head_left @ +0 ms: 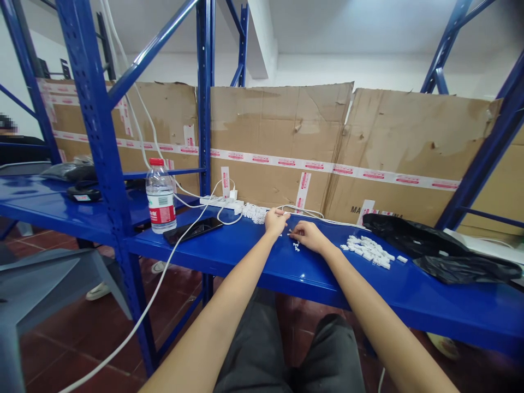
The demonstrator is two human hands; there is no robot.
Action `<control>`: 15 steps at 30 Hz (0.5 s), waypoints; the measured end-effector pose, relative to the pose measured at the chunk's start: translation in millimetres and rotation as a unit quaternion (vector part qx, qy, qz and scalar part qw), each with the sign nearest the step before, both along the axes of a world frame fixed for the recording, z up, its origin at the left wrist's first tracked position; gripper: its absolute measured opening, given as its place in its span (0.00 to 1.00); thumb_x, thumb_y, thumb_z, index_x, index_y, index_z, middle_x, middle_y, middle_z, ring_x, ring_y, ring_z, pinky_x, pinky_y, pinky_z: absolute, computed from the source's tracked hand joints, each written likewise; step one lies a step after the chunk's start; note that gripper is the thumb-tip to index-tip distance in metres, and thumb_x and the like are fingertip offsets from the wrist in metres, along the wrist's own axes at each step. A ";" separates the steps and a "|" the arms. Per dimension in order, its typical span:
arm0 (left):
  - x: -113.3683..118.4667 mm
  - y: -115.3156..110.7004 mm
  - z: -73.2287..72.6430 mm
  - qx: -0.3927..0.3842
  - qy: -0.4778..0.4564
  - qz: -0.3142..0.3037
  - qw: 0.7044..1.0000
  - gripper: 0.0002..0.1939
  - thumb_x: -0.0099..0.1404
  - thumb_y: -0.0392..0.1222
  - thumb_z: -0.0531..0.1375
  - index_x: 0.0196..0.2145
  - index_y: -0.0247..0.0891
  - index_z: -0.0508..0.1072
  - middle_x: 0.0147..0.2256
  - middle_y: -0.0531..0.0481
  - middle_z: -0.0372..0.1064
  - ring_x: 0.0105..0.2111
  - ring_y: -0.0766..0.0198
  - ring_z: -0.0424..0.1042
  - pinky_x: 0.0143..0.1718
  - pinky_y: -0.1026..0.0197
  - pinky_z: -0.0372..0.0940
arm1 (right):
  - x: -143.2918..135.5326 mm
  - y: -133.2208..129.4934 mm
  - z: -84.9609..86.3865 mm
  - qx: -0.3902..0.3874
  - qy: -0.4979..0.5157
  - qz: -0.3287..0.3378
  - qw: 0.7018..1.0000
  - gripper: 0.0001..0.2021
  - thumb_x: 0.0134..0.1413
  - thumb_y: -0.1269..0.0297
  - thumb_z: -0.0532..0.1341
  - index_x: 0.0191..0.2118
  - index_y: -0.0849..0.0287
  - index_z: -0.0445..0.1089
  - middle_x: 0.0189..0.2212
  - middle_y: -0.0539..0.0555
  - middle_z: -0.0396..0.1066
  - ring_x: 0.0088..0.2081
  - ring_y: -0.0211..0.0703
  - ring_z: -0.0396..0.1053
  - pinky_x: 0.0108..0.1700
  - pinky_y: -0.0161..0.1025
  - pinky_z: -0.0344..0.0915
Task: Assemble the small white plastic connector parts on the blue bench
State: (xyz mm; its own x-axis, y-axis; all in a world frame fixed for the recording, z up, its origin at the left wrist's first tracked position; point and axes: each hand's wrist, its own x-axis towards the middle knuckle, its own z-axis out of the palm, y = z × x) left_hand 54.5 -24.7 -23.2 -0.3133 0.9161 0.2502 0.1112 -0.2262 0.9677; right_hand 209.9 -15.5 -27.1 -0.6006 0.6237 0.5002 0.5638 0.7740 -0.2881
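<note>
Over the blue shelf top (245,248), my left hand (275,222) is closed, its fingers around what looks like a small white plastic piece, partly hidden. Just to its right, my right hand (308,235) has its fingertips pinched together low over the surface; what they grip is too small to make out. Tiny white bits (296,247) lie below the right fingertips. A heap of white pieces (254,213) sits behind and left of my left hand. To the right of my right hand is a spread of white block-shaped pieces (370,251).
A water bottle (161,199) with a red cap and a black phone (192,230) are on the left. Behind them runs a white power strip (223,203) with cables. Black plastic bags (442,251) lie at right. Cardboard (278,120) backs the shelf; a blue post (96,125) stands left.
</note>
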 end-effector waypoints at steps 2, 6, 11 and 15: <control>0.3 -0.6 0.5 -0.001 -0.006 -0.017 1.000 0.13 0.72 0.45 0.61 0.49 0.33 0.73 0.41 0.47 0.73 0.34 0.64 0.74 0.35 0.59 0.74 | 1.7 1.5 -0.5 -0.002 0.002 -0.008 1.000 0.05 0.53 0.70 0.68 0.27 0.62 0.78 0.29 0.54 0.73 0.28 0.39 0.66 0.34 0.37 0.63; -0.3 -0.5 1.0 -0.005 -0.024 -0.050 0.998 0.14 0.72 0.45 0.61 0.51 0.34 0.73 0.42 0.46 0.74 0.35 0.64 0.75 0.36 0.58 0.74 | 1.4 2.9 -1.2 -0.005 0.002 -0.004 1.000 0.05 0.53 0.72 0.66 0.30 0.60 0.81 0.30 0.54 0.76 0.30 0.41 0.70 0.37 0.37 0.66; -0.8 -0.6 2.6 -0.020 -0.058 -0.072 0.996 0.16 0.72 0.45 0.61 0.53 0.34 0.72 0.45 0.45 0.73 0.38 0.61 0.75 0.39 0.56 0.74 | -0.3 3.5 -1.6 -0.003 0.008 0.003 1.000 0.07 0.50 0.76 0.65 0.29 0.60 0.81 0.29 0.54 0.77 0.29 0.40 0.70 0.36 0.36 0.66; 0.7 -3.0 3.6 -0.034 -0.079 -0.091 0.992 0.15 0.72 0.44 0.61 0.53 0.34 0.72 0.45 0.45 0.73 0.39 0.61 0.75 0.39 0.55 0.74 | 0.6 3.0 -1.1 0.005 0.029 0.004 1.000 0.06 0.47 0.76 0.64 0.26 0.61 0.78 0.27 0.53 0.74 0.26 0.38 0.68 0.34 0.35 0.64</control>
